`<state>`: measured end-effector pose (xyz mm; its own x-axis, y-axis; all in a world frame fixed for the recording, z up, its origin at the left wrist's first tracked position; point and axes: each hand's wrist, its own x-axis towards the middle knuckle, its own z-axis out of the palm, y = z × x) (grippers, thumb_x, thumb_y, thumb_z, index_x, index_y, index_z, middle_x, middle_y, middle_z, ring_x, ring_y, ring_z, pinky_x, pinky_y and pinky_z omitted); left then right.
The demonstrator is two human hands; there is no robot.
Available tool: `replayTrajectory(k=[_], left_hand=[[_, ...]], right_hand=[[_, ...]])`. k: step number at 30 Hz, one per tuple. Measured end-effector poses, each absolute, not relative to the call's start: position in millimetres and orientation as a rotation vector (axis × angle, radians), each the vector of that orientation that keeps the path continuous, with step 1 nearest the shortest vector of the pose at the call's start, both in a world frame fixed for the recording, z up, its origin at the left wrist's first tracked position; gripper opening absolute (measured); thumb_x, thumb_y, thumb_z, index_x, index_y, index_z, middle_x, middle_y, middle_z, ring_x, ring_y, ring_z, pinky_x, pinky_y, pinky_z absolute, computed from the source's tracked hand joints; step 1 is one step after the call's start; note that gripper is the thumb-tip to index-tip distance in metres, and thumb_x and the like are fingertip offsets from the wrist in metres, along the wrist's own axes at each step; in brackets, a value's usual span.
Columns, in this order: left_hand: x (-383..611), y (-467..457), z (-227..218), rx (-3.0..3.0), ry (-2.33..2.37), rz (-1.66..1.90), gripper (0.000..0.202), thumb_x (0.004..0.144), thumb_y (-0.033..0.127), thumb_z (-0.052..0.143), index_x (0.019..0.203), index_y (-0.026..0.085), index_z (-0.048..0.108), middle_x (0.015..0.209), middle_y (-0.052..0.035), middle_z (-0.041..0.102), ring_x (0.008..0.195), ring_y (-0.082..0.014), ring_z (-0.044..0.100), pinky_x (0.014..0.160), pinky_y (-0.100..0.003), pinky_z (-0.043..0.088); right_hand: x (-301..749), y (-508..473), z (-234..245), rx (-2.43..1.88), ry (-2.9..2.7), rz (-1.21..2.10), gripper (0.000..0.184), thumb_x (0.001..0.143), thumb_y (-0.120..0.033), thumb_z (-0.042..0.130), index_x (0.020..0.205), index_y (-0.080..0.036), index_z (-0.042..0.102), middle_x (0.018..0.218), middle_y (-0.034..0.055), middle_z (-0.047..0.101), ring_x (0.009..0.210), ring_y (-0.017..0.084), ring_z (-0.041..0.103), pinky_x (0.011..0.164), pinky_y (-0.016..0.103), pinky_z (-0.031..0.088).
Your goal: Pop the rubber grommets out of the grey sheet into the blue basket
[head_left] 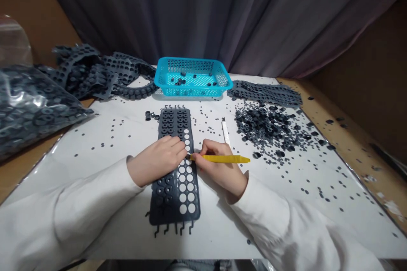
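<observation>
A dark rubber sheet (174, 207) of small raised rings lies lengthwise before me. Along its right side run rows of round openings, with the white surface showing through. My left hand (160, 156) rests across the middle of the sheet, fingers bent and close together, holding it down; its fingertips are partly hidden. In my right hand (219, 163) is a slim yellow pen-like tool (227, 159), pinched between thumb and fingers. Its tip meets the sheet at an opening beside my left fingertips. Whether a loose piece sits at the tip, I cannot make out.
A blue basket (190, 92) holding several dark pieces stands at the back. Loose black pieces (270, 127) are heaped at right, below stacked perforated sheets (267, 93). A plastic bag (32, 110) and more sheets (95, 72) occupy the left. A white strip (225, 131) lies beyond my right hand.
</observation>
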<state>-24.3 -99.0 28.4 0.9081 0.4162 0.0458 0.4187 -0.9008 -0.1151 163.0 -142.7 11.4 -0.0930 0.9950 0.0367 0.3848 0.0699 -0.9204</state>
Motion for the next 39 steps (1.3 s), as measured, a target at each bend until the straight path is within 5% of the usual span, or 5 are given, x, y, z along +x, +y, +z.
replayTrajectory(k=[6,19,29,39], left_hand=[[-25.1,-96.2,34.9,-3.156,-0.925,-0.052,0.016,0.090,0.021,0.047,0.094,0.012,0.059,0.091,-0.0092,0.060,0.087,-0.0226,0.054,0.078,-0.035,0.046],[-22.0,-95.1,27.8,-3.046,-0.716,0.014,0.015,0.086,0.002,0.046,0.082,0.011,0.057,0.087,-0.0100,0.060,0.080,-0.0224,0.054,0.075,-0.036,0.047],[-28.9,-92.1,19.6,-3.322,-1.138,-0.405,0.020,0.094,0.018,0.036,0.086,0.016,0.055,0.084,-0.0041,0.059,0.084,-0.0182,0.054,0.077,-0.032,0.046],[-30.0,-92.8,25.1,-3.270,-0.986,-0.259,0.019,0.093,0.022,0.042,0.093,0.015,0.060,0.088,-0.0069,0.061,0.085,-0.0205,0.056,0.078,-0.033,0.047]], right_hand=[[163.2,-143.6,11.6,-1.409,-1.590,1.022,0.021,0.074,-0.021,0.058,0.059,-0.019,0.044,0.050,-0.0046,0.049,0.050,0.009,0.043,0.048,0.020,0.032],[159.7,-145.1,15.2,-1.431,-1.579,0.997,0.021,0.074,-0.020,0.057,0.058,-0.019,0.043,0.048,-0.0050,0.050,0.048,0.009,0.044,0.047,0.020,0.030],[161.3,-146.4,11.2,-1.429,-1.566,0.987,0.021,0.073,-0.020,0.057,0.057,-0.019,0.043,0.050,-0.0047,0.049,0.048,0.009,0.042,0.046,0.020,0.030],[160.1,-147.8,13.5,-1.429,-1.507,0.992,0.022,0.076,-0.023,0.059,0.059,-0.019,0.045,0.048,-0.0044,0.052,0.047,0.010,0.046,0.046,0.020,0.033]])
